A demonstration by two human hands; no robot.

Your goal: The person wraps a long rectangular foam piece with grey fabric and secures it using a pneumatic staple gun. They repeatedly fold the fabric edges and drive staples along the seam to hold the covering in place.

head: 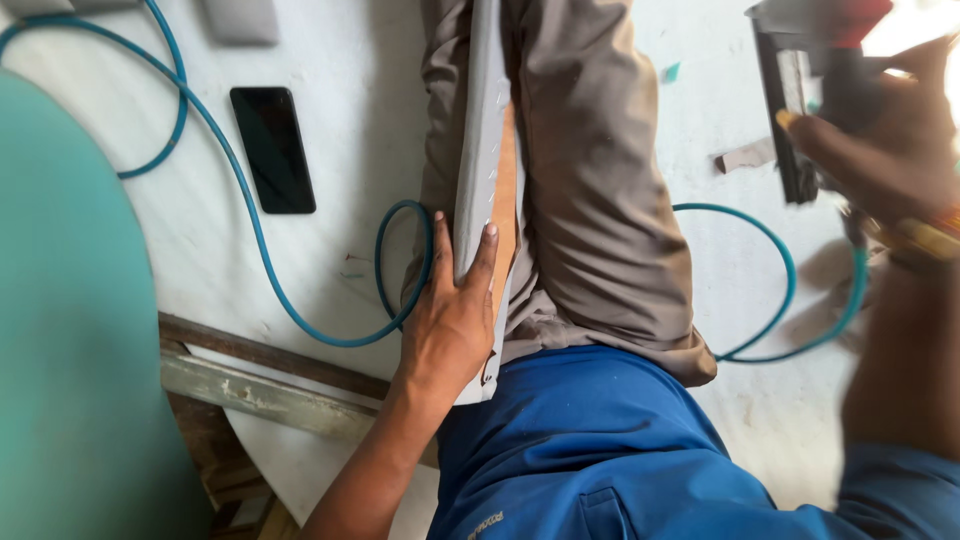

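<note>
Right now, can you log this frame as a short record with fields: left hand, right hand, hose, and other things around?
left hand: left hand lies flat on a long grey strip that runs along the person's leg
right hand: right hand is raised, gripping a nail gun; blurred
hose: a teal hose loops over the white floor on both sides of the leg
other things: black phone lying on the floor; wooden frame at lower left

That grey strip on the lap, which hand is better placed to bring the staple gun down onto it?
Probably the right hand: it already grips the staple gun, raised to the strip's right. The left hand lies flat on the grey strip, steadying it against the leg.
</note>
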